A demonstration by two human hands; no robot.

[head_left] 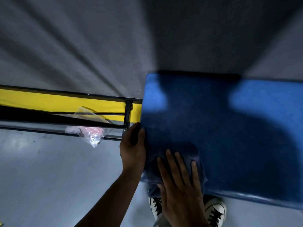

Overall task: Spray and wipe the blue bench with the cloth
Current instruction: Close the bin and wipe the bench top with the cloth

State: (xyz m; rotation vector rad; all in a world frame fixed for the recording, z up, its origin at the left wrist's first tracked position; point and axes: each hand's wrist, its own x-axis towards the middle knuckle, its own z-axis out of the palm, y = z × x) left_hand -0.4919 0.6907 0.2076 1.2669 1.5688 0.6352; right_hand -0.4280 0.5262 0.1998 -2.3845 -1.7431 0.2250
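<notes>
The blue bench (229,128) fills the right half of the head view, its top partly in shadow. A dark blue cloth (180,154) lies on its near left corner and hangs over the front edge. My right hand (178,182) presses flat on the cloth with fingers spread. My left hand (132,148) grips the bench's left edge, thumb on top. No spray bottle is in view.
A yellow bench (65,102) with a black metal frame (126,117) runs off to the left. A clear plastic bag (91,130) lies under that frame. Grey floor (49,177) lies below, and my two white shoes (216,210) stand under the bench's front edge.
</notes>
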